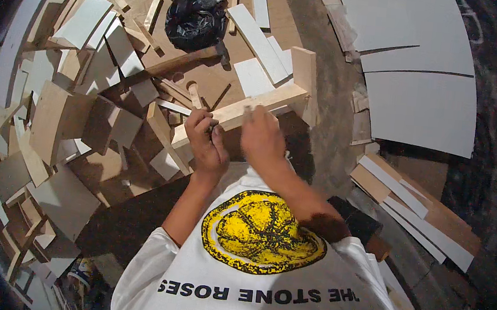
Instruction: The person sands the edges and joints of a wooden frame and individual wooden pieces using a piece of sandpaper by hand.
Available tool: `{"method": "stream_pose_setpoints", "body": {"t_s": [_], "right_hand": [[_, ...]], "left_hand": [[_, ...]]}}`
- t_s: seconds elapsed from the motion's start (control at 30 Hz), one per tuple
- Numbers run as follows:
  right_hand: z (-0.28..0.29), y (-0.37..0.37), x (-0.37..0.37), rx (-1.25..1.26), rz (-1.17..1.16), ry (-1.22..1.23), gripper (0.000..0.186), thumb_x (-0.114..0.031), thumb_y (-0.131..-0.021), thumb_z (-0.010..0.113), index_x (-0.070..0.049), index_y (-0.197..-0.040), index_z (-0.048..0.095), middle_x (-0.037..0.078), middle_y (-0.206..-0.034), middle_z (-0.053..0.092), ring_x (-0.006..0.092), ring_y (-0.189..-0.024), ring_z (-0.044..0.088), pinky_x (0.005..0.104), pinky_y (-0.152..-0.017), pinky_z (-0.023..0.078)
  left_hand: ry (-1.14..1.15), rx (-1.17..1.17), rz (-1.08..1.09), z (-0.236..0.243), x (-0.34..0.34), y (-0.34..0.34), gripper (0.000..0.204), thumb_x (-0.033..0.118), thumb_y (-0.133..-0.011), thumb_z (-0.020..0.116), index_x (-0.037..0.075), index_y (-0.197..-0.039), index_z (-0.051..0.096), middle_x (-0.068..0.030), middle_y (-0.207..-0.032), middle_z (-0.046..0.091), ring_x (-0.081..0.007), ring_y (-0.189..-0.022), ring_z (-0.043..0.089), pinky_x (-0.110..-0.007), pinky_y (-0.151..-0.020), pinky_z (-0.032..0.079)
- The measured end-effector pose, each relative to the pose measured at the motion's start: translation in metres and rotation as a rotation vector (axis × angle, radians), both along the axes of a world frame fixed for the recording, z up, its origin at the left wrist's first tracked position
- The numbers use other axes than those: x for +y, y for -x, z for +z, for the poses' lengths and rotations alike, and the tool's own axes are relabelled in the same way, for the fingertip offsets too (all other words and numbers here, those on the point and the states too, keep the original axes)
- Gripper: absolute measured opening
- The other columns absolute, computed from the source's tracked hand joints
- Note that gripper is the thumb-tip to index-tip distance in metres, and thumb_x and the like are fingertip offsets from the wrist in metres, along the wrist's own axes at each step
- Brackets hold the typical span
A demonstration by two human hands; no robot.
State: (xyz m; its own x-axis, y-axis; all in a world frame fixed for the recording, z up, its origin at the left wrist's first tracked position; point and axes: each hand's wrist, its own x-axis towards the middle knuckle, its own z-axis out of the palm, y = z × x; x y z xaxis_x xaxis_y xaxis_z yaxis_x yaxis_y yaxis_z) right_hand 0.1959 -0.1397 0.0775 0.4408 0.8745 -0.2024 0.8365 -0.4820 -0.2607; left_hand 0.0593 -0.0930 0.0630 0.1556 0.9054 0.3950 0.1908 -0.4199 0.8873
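Observation:
My left hand (205, 142) is closed around a tool with a light wooden handle (195, 95); a dark part shows among the fingers. My right hand (261, 138), slightly blurred, has its fingers closed at the near face of a pale wooden board (275, 96); whatever it pinches is too small to make out. This long board spans in front of me, with an upright end piece (301, 70) at its right and another piece (164, 129) angled toward me at its left.
A black plastic bag (194, 18) and white strips (258, 42) lie on the plywood surface (275, 2) beyond. Many offcuts (66, 119) are piled at left. Large white sheets (415, 105) lie at upper right, with stacked strips (410, 212) below them.

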Motion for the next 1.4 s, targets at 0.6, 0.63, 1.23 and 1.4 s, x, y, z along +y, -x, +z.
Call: {"method": "stream_pose_setpoints", "body": {"t_s": [0.6, 0.63, 1.23, 1.4], "right_hand": [[0.039, -0.032, 0.026, -0.04, -0.342, 0.094, 0.03, -0.023, -0.1, 0.052, 0.002, -0.105, 0.067, 0.022, -0.108, 0.063, 0.0407, -0.1, 0.066, 0.0519, -0.085, 0.055], [0.032, -0.027, 0.021, -0.042, -0.352, 0.093, 0.03, -0.023, -0.1, 0.052, 0.002, -0.105, 0.067, 0.022, -0.108, 0.063, 0.0407, -0.1, 0.066, 0.0519, -0.085, 0.055], [0.012, -0.101, 0.001, -0.227, 0.24, -0.12, 0.022, -0.011, -0.092, 0.057, -0.002, -0.1, 0.076, 0.021, -0.101, 0.063, 0.0387, -0.095, 0.066, 0.0485, -0.082, 0.054], [0.015, -0.126, 0.0, -0.126, -0.035, -0.255, 0.029, -0.014, -0.094, 0.058, -0.017, -0.114, 0.078, 0.016, -0.097, 0.062, 0.0359, -0.091, 0.065, 0.0472, -0.08, 0.053]], "left_hand": [[0.008, 0.031, 0.0, 0.001, 0.001, -0.004, 0.018, -0.002, -0.093, 0.055, 0.001, -0.111, 0.052, -0.0212, -0.116, 0.052, -0.038, -0.114, 0.051, -0.046, -0.101, 0.041], [-0.022, 0.038, 0.009, 0.002, 0.0, -0.005, 0.019, -0.003, -0.093, 0.055, 0.001, -0.112, 0.052, -0.0212, -0.116, 0.051, -0.0379, -0.114, 0.051, -0.046, -0.101, 0.041], [0.007, 0.036, 0.019, 0.006, 0.007, -0.012, 0.022, -0.002, -0.093, 0.054, 0.0, -0.115, 0.052, -0.0211, -0.118, 0.052, -0.0358, -0.11, 0.053, -0.045, -0.099, 0.043], [-0.008, 0.096, 0.036, 0.007, 0.012, -0.013, 0.022, -0.002, -0.094, 0.052, 0.0, -0.116, 0.053, -0.0211, -0.119, 0.053, -0.0348, -0.111, 0.053, -0.043, -0.099, 0.043]]}}
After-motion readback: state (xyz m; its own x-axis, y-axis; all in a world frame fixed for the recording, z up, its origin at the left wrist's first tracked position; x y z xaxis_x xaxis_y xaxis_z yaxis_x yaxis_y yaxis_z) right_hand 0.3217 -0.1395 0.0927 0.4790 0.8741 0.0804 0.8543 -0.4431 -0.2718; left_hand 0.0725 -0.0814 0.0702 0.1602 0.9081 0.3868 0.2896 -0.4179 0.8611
